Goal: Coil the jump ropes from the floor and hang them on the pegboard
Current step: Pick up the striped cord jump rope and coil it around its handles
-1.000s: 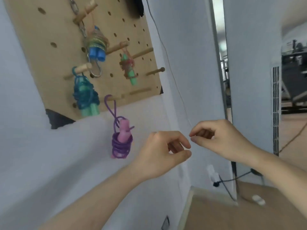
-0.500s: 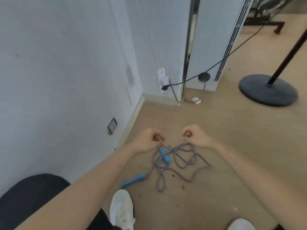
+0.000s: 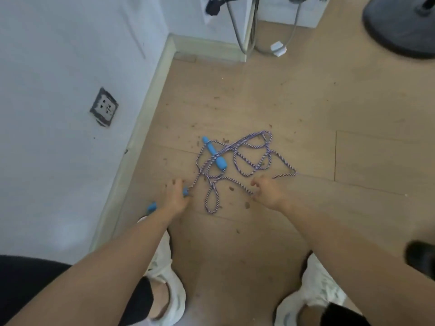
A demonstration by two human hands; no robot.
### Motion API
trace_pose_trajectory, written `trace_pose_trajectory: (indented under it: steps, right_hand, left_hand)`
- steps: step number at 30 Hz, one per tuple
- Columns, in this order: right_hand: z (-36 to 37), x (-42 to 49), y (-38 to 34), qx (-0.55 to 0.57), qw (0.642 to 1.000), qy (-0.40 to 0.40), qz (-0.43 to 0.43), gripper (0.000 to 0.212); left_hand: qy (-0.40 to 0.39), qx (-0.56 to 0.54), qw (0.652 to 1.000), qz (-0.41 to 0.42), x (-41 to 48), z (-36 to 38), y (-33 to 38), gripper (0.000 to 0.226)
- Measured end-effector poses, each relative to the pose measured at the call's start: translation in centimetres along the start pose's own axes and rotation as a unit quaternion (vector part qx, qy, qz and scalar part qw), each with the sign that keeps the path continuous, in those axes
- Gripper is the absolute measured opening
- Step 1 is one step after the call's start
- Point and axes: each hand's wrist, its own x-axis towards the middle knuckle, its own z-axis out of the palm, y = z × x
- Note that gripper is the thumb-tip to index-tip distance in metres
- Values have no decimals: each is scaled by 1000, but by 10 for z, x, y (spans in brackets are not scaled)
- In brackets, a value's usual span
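Reaching down to floor (image 3: 306, 109) level, both hands now low over the tangle; view dropped from pegboard a second ago to boards underfoot, arms half a second ago hovering higher. Meaning for task (a judgement): one hanging finished, next rope's pick-up begun, coiling not yet started.

Item: jump rope (image 3: 237, 158), purple-and-white twist, loose loops sprawled at centre of view, touching floor throughout.
Item: blue handle (image 3: 214, 153), lying free at 11 o'clock of the tangle, cord crossing over it.
Item: second blue handle (image 3: 151, 206), at 8 o'clock, mostly covered; only two blue ends peep out either side of the hand.
Left hand (image 3: 174, 196): laid over that handle, fingers curled down; grip looks closed around it, though actual clamping cannot be told (motion blur).
Right hand (image 3: 268, 192): at 5 o'clock of the tangle, fingers bent together beside a strand; holding it or merely touching, cannot tell.

Hidden or cut off: pegboard out of view; rope's run beneath right wrist; shoes and dark stand base clipped by frame edges.
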Motion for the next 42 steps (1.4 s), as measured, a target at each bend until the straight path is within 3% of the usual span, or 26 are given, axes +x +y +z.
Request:
trace_pose_trajectory:
  steps: [6, 9, 11, 13, 15, 17, 19, 22, 26, 30, 34, 38, 42]
  right_hand:
    - [36, 26, 8, -34, 999, 15, 30, 43]
    - [46, 29, 17, -48, 997, 40, 34, 26]
    - [44, 29, 28, 26, 989, 127, 65, 12]
    - [31, 26, 39, 167, 942, 240, 167, 12]
    - [14, 24, 55, 275, 854, 339, 282, 13]
    - [-3, 18, 66, 316, 786, 389, 361, 16]
    - [-12, 11, 66, 290, 774, 405, 392, 23]
    - [-14, 17, 43, 280, 827, 401, 279, 23]
    - [3, 33, -12, 250, 931, 260, 50, 12]
    - [20, 49, -50, 160, 963, 208, -61, 20]
    - [13, 69, -60, 103, 979, 171, -45, 33]
    - [5, 90, -65, 40, 983, 176, -25, 37]
    - [8, 106, -74, 10, 990, 143, 4, 37]
  left_hand:
    - [-21, 49, 999, -2, 11, 20, -32, 40]
    - [-19, -24, 1000, 7, 15, 12, -14, 39]
    - [22, -98, 995, -22, 21, 1, 1, 40]
    - [68, -194, 977, -64, 30, -15, 14, 34]
    - [111, -285, 948, -91, 41, -30, 23, 24]
    - [121, -349, 924, -99, 50, -40, 29, 16]
    - [112, -381, 914, -86, 51, -46, 41, 8]
    - [80, -403, 910, -52, 45, -47, 62, 5]
    - [53, -401, 914, -34, 39, -44, 72, 21]
    - [40, -385, 921, -52, 43, -43, 71, 7]
    - [30, -316, 947, -52, 61, -41, 65, 16]
    - [31, -273, 960, -53, 79, -37, 72, 49]
    - [59, -199, 978, -31, 92, -27, 85, 31]
